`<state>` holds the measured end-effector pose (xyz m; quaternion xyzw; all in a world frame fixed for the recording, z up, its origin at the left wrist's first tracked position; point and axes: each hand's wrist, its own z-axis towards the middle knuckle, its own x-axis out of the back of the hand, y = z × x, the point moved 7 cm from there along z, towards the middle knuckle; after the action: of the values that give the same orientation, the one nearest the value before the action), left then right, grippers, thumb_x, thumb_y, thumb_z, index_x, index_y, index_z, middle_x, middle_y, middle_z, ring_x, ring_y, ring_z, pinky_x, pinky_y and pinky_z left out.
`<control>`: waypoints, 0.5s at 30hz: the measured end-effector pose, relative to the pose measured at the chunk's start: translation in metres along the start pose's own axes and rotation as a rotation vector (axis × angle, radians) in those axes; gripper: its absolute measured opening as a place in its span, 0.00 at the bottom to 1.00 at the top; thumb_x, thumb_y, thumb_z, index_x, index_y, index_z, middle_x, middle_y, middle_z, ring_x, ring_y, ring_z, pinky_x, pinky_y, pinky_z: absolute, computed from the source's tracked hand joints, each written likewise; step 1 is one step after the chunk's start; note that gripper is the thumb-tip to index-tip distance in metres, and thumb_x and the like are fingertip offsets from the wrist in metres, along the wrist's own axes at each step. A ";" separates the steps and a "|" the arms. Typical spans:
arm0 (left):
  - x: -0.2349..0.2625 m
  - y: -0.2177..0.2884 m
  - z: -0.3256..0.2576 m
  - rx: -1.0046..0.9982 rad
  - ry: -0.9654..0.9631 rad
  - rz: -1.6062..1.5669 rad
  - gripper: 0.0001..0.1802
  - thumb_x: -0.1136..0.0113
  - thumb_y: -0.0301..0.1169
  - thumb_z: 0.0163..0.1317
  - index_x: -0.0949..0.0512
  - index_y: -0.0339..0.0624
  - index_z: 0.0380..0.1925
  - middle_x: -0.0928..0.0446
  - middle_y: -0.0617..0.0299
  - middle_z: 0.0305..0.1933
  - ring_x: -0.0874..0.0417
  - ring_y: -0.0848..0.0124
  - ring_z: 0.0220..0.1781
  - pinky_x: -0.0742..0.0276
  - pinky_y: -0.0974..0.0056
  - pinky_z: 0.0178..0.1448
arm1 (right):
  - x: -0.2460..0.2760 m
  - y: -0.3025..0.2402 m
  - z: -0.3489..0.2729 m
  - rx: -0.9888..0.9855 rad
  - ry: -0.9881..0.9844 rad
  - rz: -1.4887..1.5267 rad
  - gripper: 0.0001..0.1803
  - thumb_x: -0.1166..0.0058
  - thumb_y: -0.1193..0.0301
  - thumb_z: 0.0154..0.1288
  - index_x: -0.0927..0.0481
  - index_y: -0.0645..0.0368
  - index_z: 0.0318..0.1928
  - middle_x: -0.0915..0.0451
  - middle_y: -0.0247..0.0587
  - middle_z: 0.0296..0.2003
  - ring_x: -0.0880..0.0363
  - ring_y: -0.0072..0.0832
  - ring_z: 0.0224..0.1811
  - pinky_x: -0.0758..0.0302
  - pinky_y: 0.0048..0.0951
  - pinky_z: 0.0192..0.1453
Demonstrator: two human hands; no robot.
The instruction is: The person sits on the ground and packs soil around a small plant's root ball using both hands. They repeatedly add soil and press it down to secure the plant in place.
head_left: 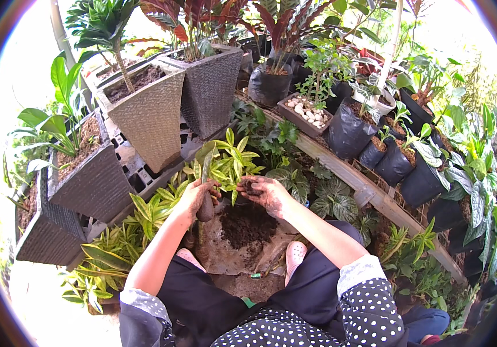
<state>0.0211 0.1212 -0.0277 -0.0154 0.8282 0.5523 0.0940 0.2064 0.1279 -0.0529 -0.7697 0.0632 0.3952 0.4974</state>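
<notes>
My left hand point(195, 199) is wrapped round a hand trowel point(205, 209). Its rounded brown handle end points down, and its narrow blade stands up among yellow-green leaves. To the right, my right hand point(268, 195) has its fingers curled around a clump of dark soil point(252, 187). Both hands are smeared with soil and are held apart. Beneath them a heap of dark, loose soil point(248, 224) lies on a flattened sheet point(225, 254) between my feet. A variegated yellow-green plant point(232, 159) rises just beyond my hands.
Tall textured planters point(144, 115) stand at the left and far left. A wooden rail point(341, 159) runs diagonally along the right, with black plant bags point(349, 134) and a pebble-topped pot point(306, 113) behind it. Another person's dark-clothed leg point(427, 322) shows at the lower right.
</notes>
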 end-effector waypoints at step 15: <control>-0.002 -0.003 0.003 0.014 -0.009 -0.003 0.10 0.48 0.33 0.61 0.25 0.37 0.36 0.24 0.57 0.24 0.23 0.68 0.22 0.27 0.67 0.28 | -0.003 -0.009 -0.009 0.024 0.111 -0.300 0.14 0.56 0.73 0.68 0.28 0.67 0.51 0.22 0.49 0.46 0.21 0.33 0.48 0.24 0.27 0.52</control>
<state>0.0242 0.1226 -0.0310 -0.0137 0.8315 0.5465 0.0986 0.2135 0.1238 -0.0424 -0.7852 -0.0206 0.2724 0.5557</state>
